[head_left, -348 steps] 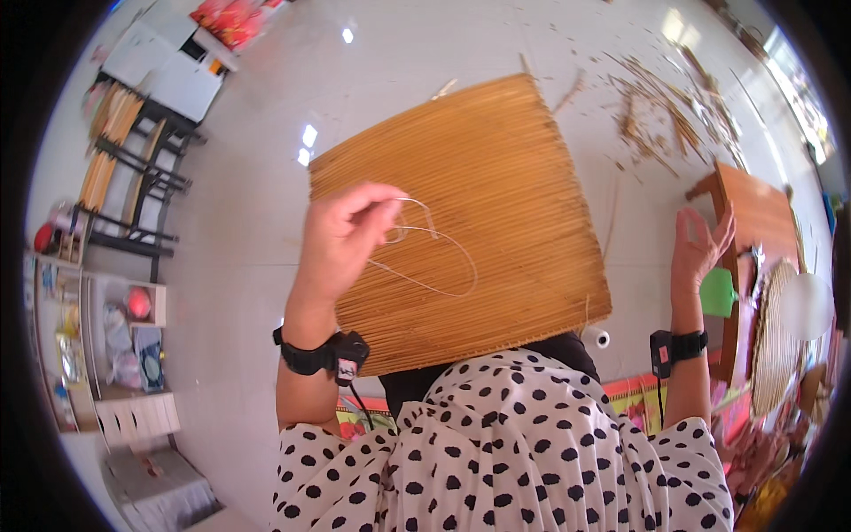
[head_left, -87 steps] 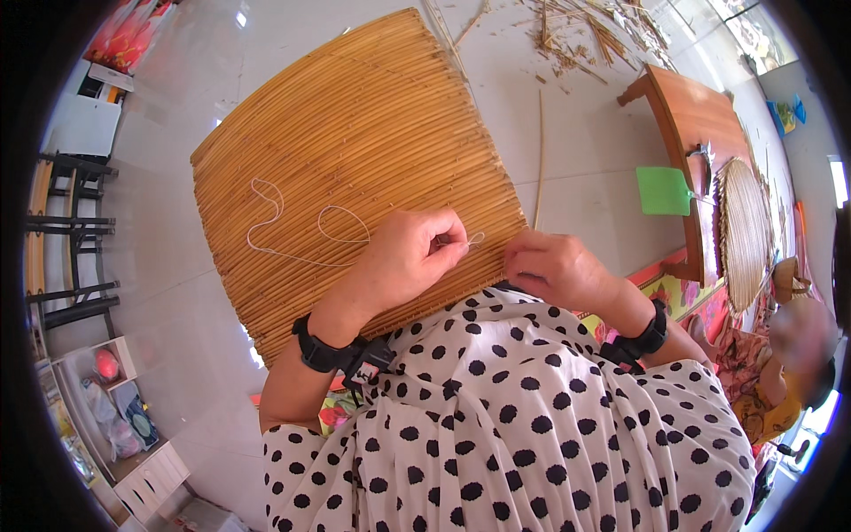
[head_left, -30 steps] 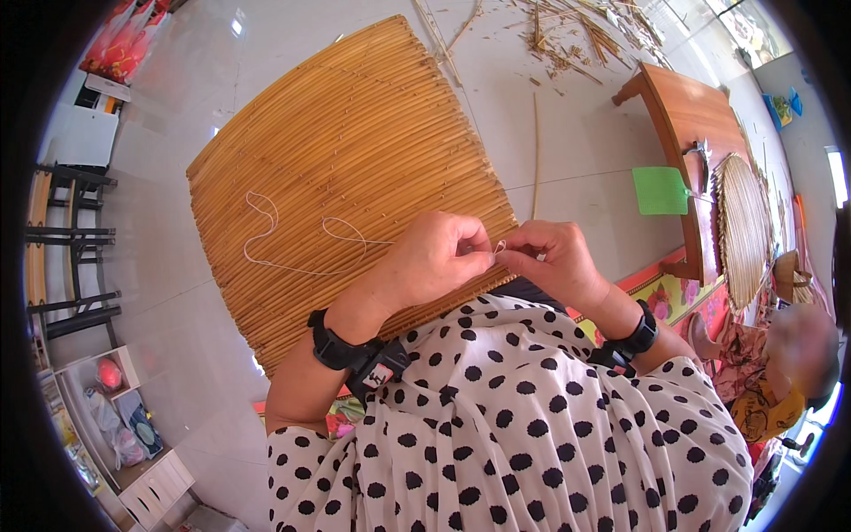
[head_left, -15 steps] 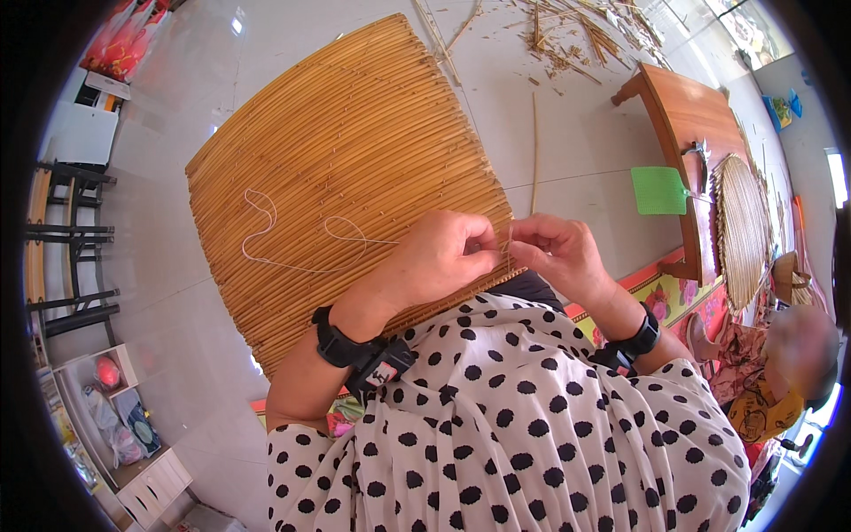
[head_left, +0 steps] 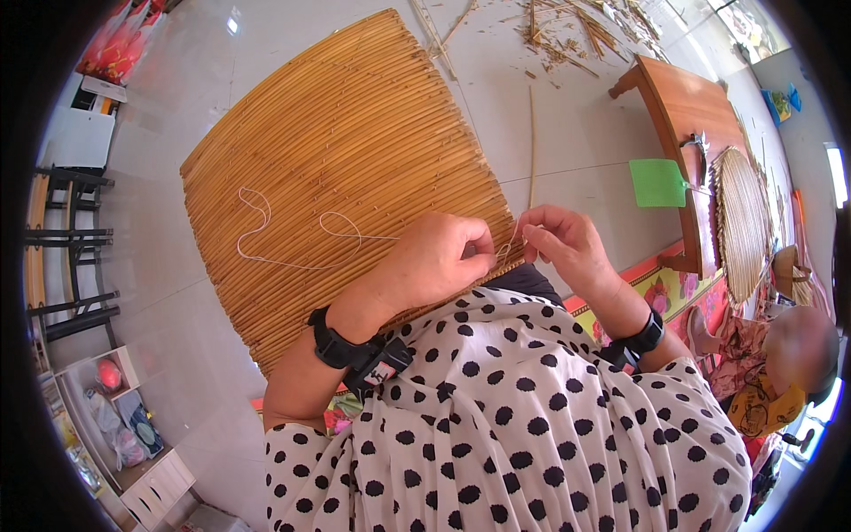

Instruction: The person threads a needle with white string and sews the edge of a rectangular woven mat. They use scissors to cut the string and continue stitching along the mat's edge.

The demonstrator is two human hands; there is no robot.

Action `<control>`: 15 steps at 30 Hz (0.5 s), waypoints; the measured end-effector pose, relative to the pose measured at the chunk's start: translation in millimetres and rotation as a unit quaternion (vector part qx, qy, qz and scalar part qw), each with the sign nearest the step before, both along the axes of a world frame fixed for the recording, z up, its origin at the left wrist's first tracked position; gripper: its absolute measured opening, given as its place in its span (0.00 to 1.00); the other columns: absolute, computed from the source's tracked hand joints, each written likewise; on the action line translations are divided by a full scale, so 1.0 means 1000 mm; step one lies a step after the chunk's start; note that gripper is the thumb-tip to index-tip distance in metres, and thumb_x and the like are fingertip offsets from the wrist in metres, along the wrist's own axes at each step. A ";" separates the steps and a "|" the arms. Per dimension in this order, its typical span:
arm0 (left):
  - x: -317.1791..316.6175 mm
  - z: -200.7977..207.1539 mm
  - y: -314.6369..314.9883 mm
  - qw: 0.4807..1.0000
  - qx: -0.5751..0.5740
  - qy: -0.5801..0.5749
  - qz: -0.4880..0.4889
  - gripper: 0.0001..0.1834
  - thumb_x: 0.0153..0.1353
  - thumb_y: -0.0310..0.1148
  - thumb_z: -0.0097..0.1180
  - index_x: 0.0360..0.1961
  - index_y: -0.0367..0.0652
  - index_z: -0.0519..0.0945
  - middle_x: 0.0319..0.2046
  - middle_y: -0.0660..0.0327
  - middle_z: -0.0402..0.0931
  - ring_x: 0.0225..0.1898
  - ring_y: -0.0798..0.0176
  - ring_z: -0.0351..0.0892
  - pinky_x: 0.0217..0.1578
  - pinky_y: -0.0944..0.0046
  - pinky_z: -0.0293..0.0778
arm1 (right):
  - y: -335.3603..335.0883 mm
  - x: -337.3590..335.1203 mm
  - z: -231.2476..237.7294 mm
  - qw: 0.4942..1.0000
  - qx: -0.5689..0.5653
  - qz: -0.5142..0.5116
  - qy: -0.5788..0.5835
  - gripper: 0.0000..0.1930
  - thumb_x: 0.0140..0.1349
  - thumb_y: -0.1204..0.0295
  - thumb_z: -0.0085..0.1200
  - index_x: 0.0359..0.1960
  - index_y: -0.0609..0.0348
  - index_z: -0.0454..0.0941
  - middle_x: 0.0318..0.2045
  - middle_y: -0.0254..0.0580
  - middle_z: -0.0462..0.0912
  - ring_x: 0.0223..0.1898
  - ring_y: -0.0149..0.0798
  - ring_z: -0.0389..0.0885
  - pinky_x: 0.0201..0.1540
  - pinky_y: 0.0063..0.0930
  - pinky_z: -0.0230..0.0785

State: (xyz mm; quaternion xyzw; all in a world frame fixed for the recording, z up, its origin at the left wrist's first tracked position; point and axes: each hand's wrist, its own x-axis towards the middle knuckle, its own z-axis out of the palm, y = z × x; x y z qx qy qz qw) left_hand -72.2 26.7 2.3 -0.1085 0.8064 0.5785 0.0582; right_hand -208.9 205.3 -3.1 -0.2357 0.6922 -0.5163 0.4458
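A mat of straight brown reed stalks (head_left: 341, 146) lies across my lap, its near right corner under my hands. My left hand (head_left: 443, 253) rests on that corner, fingers curled and thumb closed on the white thread near the edge. From beneath it the loose white thread (head_left: 297, 268) runs left over the mat in wavy loops. Just beyond the mat's right edge, my right hand (head_left: 567, 244) is closed in a pinch on the thread. A small loop of thread shows between the two hands. The fingertips partly hide the thread's end.
At the right stands a brown wooden table (head_left: 691, 106) with a green fly swatter (head_left: 658, 183) and a round woven mat (head_left: 743, 226) beside it. Broken stalks (head_left: 576, 35) litter the floor beyond. Another person (head_left: 767, 381) sits at the right. Left are shelves (head_left: 115, 426).
My right hand has moved a little right, away from my left hand, drawing the thread out into a visible loop. My left hand has stayed at the mat's edge.
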 end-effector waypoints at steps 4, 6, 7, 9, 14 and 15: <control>0.000 -0.001 0.000 1.000 0.001 0.001 0.001 0.07 0.54 0.31 0.60 0.29 0.37 0.82 0.23 0.49 0.80 0.24 0.53 0.80 0.29 0.59 0.74 | 0.001 0.001 0.009 0.998 -0.005 -0.006 -0.068 0.13 0.65 0.72 0.54 0.46 0.69 0.79 0.34 0.36 0.80 0.30 0.25 0.76 0.35 0.21 0.70; 0.000 0.000 0.000 1.000 0.003 0.007 0.001 0.07 0.54 0.30 0.60 0.29 0.36 0.82 0.23 0.49 0.81 0.24 0.53 0.80 0.29 0.59 0.75 | 0.001 0.001 0.008 0.997 -0.016 0.002 -0.078 0.14 0.64 0.72 0.56 0.48 0.69 0.79 0.35 0.35 0.80 0.30 0.25 0.76 0.35 0.20 0.70; 0.000 0.000 0.000 1.000 0.004 0.010 0.001 0.07 0.54 0.30 0.60 0.29 0.36 0.82 0.23 0.49 0.81 0.24 0.53 0.80 0.30 0.59 0.75 | 0.001 0.001 0.008 0.996 -0.021 0.006 -0.083 0.15 0.64 0.72 0.57 0.48 0.69 0.78 0.36 0.35 0.81 0.30 0.24 0.75 0.34 0.20 0.70; 0.000 0.001 0.002 1.000 0.006 0.020 0.002 0.07 0.54 0.30 0.60 0.29 0.36 0.82 0.24 0.49 0.81 0.24 0.52 0.81 0.30 0.58 0.75 | -0.003 0.008 0.006 0.997 -0.011 -0.005 -0.075 0.14 0.63 0.72 0.58 0.46 0.69 0.79 0.34 0.33 0.81 0.30 0.23 0.75 0.33 0.18 0.69; 0.001 0.003 0.002 1.000 0.007 0.003 -0.002 0.07 0.54 0.29 0.59 0.29 0.35 0.82 0.25 0.48 0.81 0.26 0.51 0.81 0.30 0.58 0.75 | -0.002 0.008 -0.009 0.999 0.017 0.007 -0.043 0.09 0.62 0.72 0.61 0.38 0.67 0.82 0.27 0.29 0.79 0.28 0.20 0.73 0.31 0.16 0.67; 0.001 0.003 0.002 1.000 0.004 0.003 -0.002 0.07 0.53 0.29 0.59 0.29 0.36 0.82 0.25 0.48 0.81 0.26 0.51 0.82 0.30 0.58 0.75 | -0.003 0.008 -0.009 0.999 0.021 0.001 -0.031 0.09 0.62 0.72 0.61 0.37 0.66 0.82 0.26 0.28 0.79 0.28 0.19 0.73 0.30 0.16 0.66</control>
